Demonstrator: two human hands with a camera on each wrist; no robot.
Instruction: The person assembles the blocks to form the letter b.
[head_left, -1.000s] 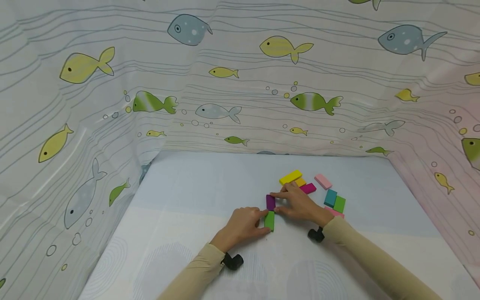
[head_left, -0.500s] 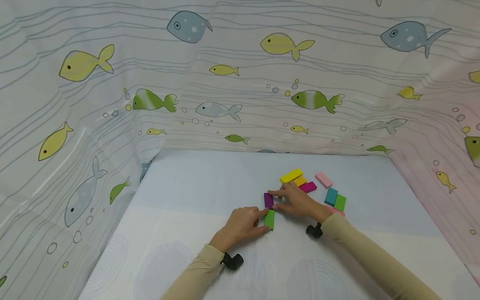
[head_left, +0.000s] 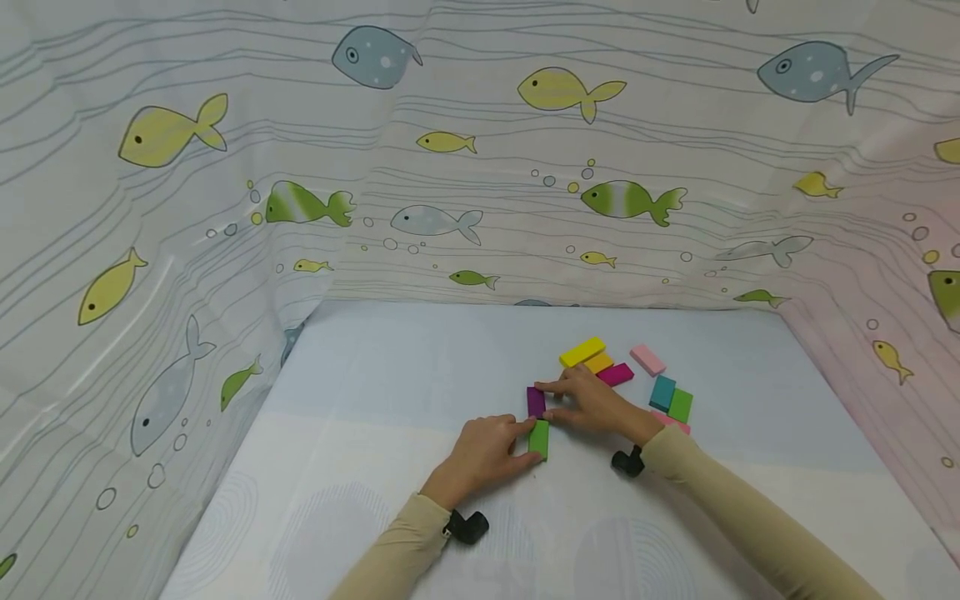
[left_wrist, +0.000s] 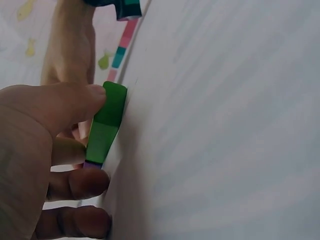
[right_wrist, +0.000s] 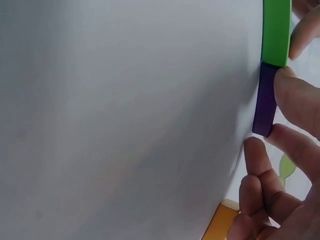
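On the table, a green block (head_left: 539,441) and a purple block (head_left: 536,402) lie end to end, the purple one farther from the person. My left hand (head_left: 483,454) pinches the green block lengthwise, thumb at its near end and index finger at its far end. Its other fingers curl low over the tabletop in the left wrist view. With thumb and index finger at opposite ends, my right hand (head_left: 596,406) pinches the purple block. In the right wrist view the purple block (right_wrist: 265,102) meets the end of the green block (right_wrist: 276,35).
Beyond the right hand lie yellow (head_left: 582,352), orange (head_left: 600,362) and magenta (head_left: 617,375) blocks. Farther right are a pale pink block (head_left: 647,360), a teal block (head_left: 662,392), another green block (head_left: 680,406) and a pink block (head_left: 672,423). Fish-print sheets (head_left: 480,167) wall the table's back and sides.
My right hand has shifted the purple block slightly left, so it sits a bit left of the green block's line. The left hand and green block have stayed in place.
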